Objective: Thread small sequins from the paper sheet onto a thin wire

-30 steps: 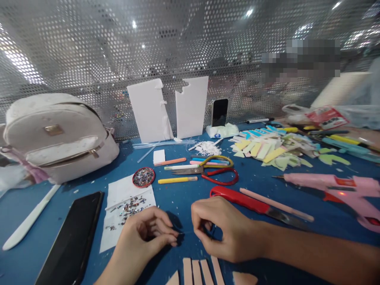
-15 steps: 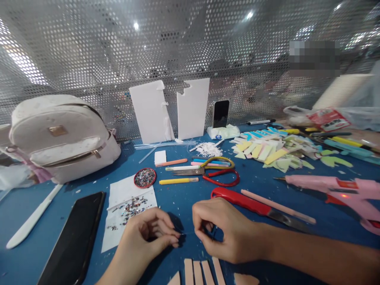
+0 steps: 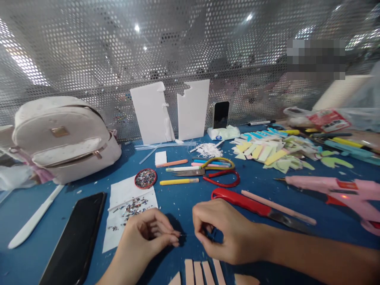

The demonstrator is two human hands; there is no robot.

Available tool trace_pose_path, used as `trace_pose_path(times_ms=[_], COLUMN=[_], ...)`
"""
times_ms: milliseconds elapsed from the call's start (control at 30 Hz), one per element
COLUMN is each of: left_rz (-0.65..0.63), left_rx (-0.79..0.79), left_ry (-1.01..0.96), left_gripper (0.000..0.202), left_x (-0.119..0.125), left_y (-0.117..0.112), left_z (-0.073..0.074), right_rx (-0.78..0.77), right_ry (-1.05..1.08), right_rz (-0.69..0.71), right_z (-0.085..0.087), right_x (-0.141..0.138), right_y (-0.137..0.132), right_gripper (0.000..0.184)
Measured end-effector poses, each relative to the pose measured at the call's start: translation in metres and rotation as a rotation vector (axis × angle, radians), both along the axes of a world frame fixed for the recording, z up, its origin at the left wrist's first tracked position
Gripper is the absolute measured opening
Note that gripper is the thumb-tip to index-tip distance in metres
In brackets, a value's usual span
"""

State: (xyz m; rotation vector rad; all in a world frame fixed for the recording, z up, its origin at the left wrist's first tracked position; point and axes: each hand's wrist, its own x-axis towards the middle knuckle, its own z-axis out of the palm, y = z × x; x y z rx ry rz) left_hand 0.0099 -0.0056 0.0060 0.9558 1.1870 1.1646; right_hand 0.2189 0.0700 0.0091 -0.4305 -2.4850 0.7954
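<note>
Low over the blue table, my left hand (image 3: 151,233) and my right hand (image 3: 224,231) face each other with a small gap between them. Thumb and fingertips of the left pinch together on something very fine, too small to name. The right is curled, thumb against forefinger, and what it pinches is hidden. A faint thin line shows in the gap. Just beyond the left hand, loose rhinestones (image 3: 133,208) lie on a white paper (image 3: 118,194), beside a red-rimmed dish of rhinestones (image 3: 145,178). Pale pink strips (image 3: 198,273) lie nearer me.
Past my right hand lie a red-handled knife (image 3: 243,201), a pink marker (image 3: 277,207) and scissors (image 3: 204,170). A pink glue gun (image 3: 335,188) with a lit light is at right. A black phone (image 3: 74,237) and backpack (image 3: 65,138) are left. Paper scraps (image 3: 267,150) pile up behind.
Both hands keep nearly the same place and pinch. The view has shifted very slightly; nothing on the table has visibly moved.
</note>
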Motion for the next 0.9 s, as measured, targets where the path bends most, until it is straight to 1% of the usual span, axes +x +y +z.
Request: trace_pose_path(times_ms=[133,633,900], left_rz=[0.002,-0.026,-0.028], left_rx=[0.006,0.053,0.060], left_ry=[0.031,0.169,0.167], left_gripper=[0.020,0.015,0.014], left_x=[0.0005,0.0033,0.0051], left_y=[-0.0002,-0.0017,-0.0010], left_z=[0.0003,-0.0024,-0.0055], right_rx=[0.010,0.068,0.126], right_ry=[-0.008,-0.031,-0.039], right_rz=[-0.010,0.030,0.031], right_z=[0.0007,0.0023,-0.0013], right_x=[-0.0006,-0.0046,-0.0065], right_y=[-0.0002,-0.0007,-0.0005], right_gripper=[0.009,0.008,0.009])
